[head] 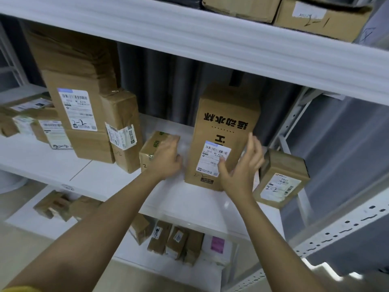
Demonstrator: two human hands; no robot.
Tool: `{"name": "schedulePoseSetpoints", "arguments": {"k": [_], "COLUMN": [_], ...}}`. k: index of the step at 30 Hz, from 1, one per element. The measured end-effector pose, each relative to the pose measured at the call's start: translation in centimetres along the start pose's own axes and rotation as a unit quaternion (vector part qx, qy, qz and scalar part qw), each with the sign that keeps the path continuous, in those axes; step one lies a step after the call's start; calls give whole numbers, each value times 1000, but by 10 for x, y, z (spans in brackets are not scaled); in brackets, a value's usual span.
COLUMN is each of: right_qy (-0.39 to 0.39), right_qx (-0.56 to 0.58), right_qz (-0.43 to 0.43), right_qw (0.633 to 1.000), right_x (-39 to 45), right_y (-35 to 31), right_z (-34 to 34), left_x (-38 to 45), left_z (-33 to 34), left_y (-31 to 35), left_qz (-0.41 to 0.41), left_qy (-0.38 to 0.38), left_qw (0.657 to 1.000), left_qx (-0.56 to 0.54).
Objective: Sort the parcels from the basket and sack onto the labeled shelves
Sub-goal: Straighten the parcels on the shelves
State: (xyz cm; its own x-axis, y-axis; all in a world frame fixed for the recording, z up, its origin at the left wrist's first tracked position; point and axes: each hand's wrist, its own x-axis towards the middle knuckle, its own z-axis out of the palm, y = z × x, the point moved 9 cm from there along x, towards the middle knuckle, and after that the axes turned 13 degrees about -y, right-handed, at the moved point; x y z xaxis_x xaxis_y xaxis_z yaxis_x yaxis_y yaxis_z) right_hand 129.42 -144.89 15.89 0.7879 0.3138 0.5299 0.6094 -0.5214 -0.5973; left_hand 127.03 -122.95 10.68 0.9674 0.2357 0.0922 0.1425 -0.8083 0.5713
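A tall brown carton (223, 127) with black print and a white label marked 2-2 stands upright on the middle white shelf (88, 175). My right hand (242, 165) is spread at its lower right corner, thumb on the label, fingers straight beside the carton's right side. My left hand (166, 159) lies with straight fingers on a small brown box (150, 146) just left of the tall carton. Neither hand grips anything.
Several labelled cartons marked 2-2 crowd the shelf's left part (80, 114). Another small 2-2 box (280, 180) sits at the right edge by the perforated upright (336, 230). More parcels lie on the lower shelf (174, 241) and on the upper shelf (320, 15).
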Motion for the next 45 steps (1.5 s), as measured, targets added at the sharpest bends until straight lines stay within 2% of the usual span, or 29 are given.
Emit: {"name": "schedulePoseSetpoints", "arguments": {"k": [3,6,9,14,22,27,30,33,35,37,40,42,45], "right_qy": [-11,41,55,44,41,25,56,72,35,2,-36,-72,-107], "right_qx": [-154,-295,-377,-411,-402,-407,-408,-319,-213,-99,14,51,65], "right_qz": [-124,-161,-130,-27,7,44,50,-9,-37,-25,5,-3,7], "right_qw": [980,941,915,910,915,912,910,945,976,995,999,996,992], "right_x": [-8,15,54,77,76,78,61,29,14,10,25,40,59], "right_y": [-29,-64,-88,-81,-88,-90,-96,-114,-123,-131,-156,-179,-200], "right_z": [32,36,33,36,35,37,47,85,118,147,184,206,229], "left_x": [5,17,27,42,57,57,45,14,-19,-47,-65,-73,-64], "left_z": [9,16,20,24,44,50,42,3,-37,-79,-141,-182,-225], "left_y": [-33,-67,-80,-71,-38,-31,-32,-35,-49,-83,-162,-209,-253], "left_qz": [-28,-59,-65,-6,84,97,124,213,267,262,151,67,-43], "left_qy": [-76,-162,-216,-182,-181,-192,-207,-113,2,125,267,329,293], "left_qw": [970,940,923,925,929,930,934,957,958,955,951,935,925], "left_qx": [228,295,311,332,311,299,264,159,99,55,-40,-113,-237]}}
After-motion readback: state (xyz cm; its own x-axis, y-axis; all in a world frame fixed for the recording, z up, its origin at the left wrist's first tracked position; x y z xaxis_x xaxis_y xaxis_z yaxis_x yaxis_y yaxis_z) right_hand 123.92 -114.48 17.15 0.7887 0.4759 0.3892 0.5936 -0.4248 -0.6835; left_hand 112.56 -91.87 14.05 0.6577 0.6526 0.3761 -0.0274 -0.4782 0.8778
